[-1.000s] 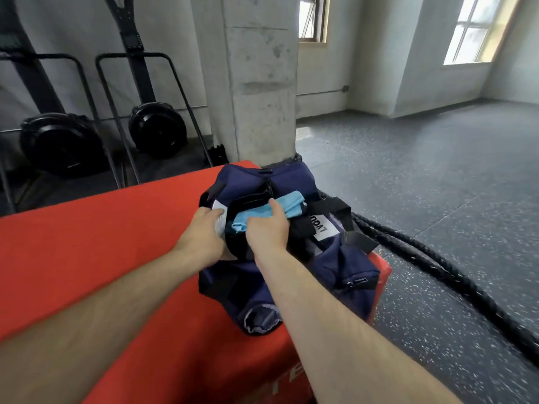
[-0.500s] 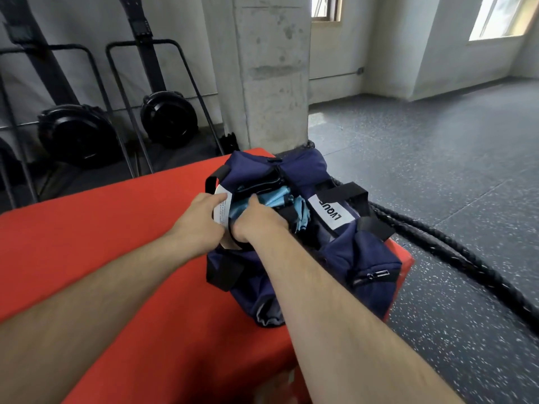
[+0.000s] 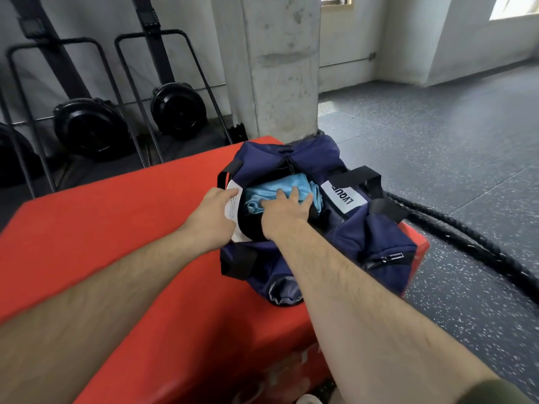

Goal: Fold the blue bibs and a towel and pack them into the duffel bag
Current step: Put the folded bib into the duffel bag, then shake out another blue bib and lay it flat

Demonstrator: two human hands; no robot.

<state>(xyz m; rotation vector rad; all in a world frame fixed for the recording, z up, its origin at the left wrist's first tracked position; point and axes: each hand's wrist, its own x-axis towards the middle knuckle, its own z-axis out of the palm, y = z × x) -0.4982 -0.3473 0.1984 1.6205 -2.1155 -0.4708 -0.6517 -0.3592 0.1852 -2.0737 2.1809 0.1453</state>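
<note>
**Ana:** Head camera looks straight down into the open duffel bag, which sits at the far right corner of the red surface. What have we got?

**Ben:** Light blue cloth in the mouth of the bag. The right hand lies on top of it, fingers spread and fairly straight, pressing down rather than gripping.

**Ana:** And the other hand?

**Ben:** The left hand is at the near-left edge of the opening, fingers curled over the rim beside a white label, holding the mouth wide.

**Ana:** Bib or towel, that blue piece?

**Ben:** Can't tell from here. It's bunched and rumpled, though, so I'd judge it thin, light and limp, with no stiffness to keep a fold by itself.

**Ana:** So how would you handle it?

**Ben:** Flat palm across the middle to keep the layers together. Pinch one corner and I'd expect the fold to spill open. No risk of breakage, and not slippery by the look of it.

**Ana:** The bag?

**Ben:** Soft as well, sagging at the sides. Its black strap stands up behind the opening, and the rim looks the best place to hold it.
</note>
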